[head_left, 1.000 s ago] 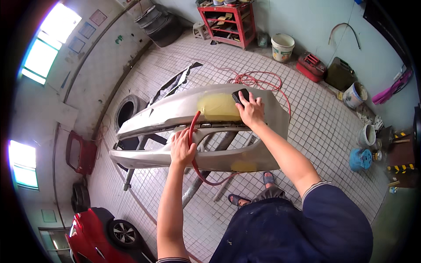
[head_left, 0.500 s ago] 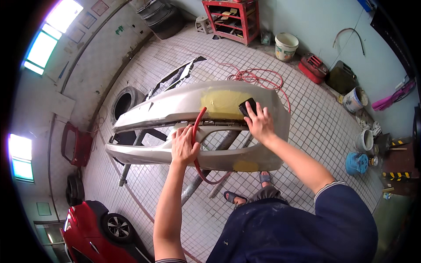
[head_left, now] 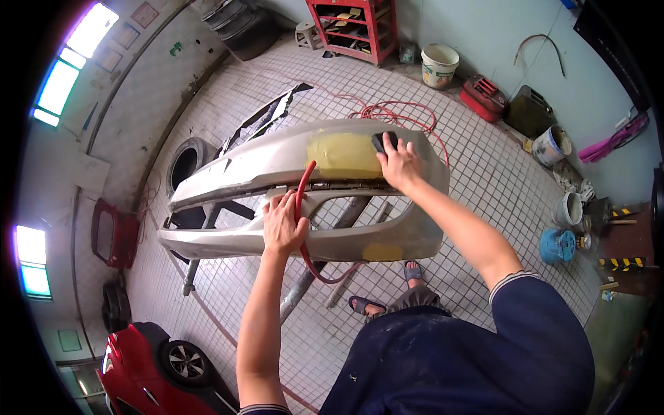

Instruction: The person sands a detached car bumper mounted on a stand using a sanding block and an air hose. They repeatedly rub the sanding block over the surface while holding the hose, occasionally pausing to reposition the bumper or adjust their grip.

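Note:
A silver-grey car bumper [head_left: 263, 153] lies across the space in front of me, propped on a metal pipe stand [head_left: 299, 299]. Yellow filler [head_left: 339, 153] covers a patch of its upper face, and a smaller yellow patch [head_left: 382, 252] shows low on the near side. My right hand [head_left: 402, 164] presses a black sanding block [head_left: 380, 144] against the right end of the large patch, fingers over it. My left hand [head_left: 282, 225] rests on the bumper's middle bar, with a red hose [head_left: 302, 190] caught between thumb and fingers. The hose's free end points up; its lower part loops beneath the bumper.
Coiled red hose [head_left: 394, 111] lies on the tiled floor behind the bumper. A loose tyre [head_left: 185, 166] and a black trim frame [head_left: 259, 121] are at the far left. Buckets [head_left: 439, 68], jerry cans [head_left: 483, 100] and a red shelf cart [head_left: 353, 31] line the wall. A red car [head_left: 142, 366] stands lower left.
My right hand and the sanding block have slid farther from me over the patch's right end. My left hand stays on the bar with the hose. The whole view has shifted slightly.

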{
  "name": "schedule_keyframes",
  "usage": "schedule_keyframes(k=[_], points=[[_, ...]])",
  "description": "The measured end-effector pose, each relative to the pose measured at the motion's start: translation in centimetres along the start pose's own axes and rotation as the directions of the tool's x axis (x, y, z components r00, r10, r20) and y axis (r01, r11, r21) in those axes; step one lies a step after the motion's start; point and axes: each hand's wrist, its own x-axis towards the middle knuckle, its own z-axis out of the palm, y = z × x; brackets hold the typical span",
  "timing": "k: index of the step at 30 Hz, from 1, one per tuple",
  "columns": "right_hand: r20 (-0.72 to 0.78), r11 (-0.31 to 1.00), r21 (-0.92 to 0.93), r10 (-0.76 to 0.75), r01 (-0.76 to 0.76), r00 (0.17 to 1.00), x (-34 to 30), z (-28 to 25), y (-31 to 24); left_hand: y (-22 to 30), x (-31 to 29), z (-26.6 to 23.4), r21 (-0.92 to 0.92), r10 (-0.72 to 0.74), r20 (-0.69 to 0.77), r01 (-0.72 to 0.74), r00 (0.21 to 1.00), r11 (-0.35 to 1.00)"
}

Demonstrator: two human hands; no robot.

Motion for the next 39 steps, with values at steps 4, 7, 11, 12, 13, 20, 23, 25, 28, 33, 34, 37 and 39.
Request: schedule_keyframes(k=[4,7,11,12,13,20,23,25,28,33,34,37,39], points=[[0.072,0.979,0.052,-0.203,0.200,0.977,-6.2,-0.4,-1.6,-0.8,-0.8,0.0,0.002,-0.018,-0.008,0.018,1.000,1.000],[0.051,0.968,0.135,-0.220,0.212,0.974,-3.2,-1.2,0.2,-0.8,-0.9,0.0,0.002,-0.015,-0.001,0.015,1.000,1.000],[-0.016,0.998,0.049,-0.049,0.050,0.999,-2.5,0.4,0.2,-0.3,0.1,0.4,-0.015,0.012,0.014,-0.012,1.000,1.000],[-0.005,0.991,0.066,-0.118,0.118,0.993,-4.6,0.2,-1.1,-0.5,-0.6,0.1,-0.016,0.004,0.010,-0.004,1.000,1.000],[0.097,0.985,0.086,-0.160,0.152,0.982,-6.0,-0.9,-2.5,-0.8,-1.3,-0.3,-0.011,-0.011,0.000,0.011,1.000,1.000],[-0.060,1.000,-0.008,-0.030,0.030,0.998,-2.1,0.5,0.0,-0.2,0.2,0.3,-0.023,0.005,0.008,-0.005,1.000,1.000],[-0.057,0.982,0.000,-0.191,0.191,0.980,-5.3,0.2,-1.5,-0.6,-0.5,-0.1,-0.012,-0.003,-0.007,0.003,1.000,1.000],[-0.016,0.975,0.038,-0.217,0.218,0.976,-5.2,-0.1,-0.3,-0.3,-0.8,-0.4,-0.015,0.005,-0.013,-0.005,1.000,1.000],[0.000,0.999,-0.043,-0.002,0.002,1.000,0.6,0.2,3.0,0.8,0.8,0.4,-0.065,0.036,-0.007,-0.037,0.999,0.997],[-0.038,0.988,-0.041,-0.149,0.148,0.988,-4.6,1.1,0.3,0.2,-0.5,-0.5,-0.058,0.011,-0.018,-0.012,1.000,0.998],[-0.051,0.981,-0.040,-0.190,0.188,0.981,-4.9,1.0,0.5,0.1,-0.6,-0.4,-0.052,0.017,-0.022,-0.018,1.000,0.998],[-0.088,0.992,-0.028,-0.126,0.124,0.988,-1.4,-0.1,1.9,0.4,-0.1,-0.3,-0.041,0.046,-0.012,-0.046,0.999,0.998],[-0.049,0.994,-0.105,-0.030,0.025,0.998,0.6,-0.2,1.6,0.4,0.3,-0.2,-0.037,0.051,0.005,-0.051,0.999,0.998]])
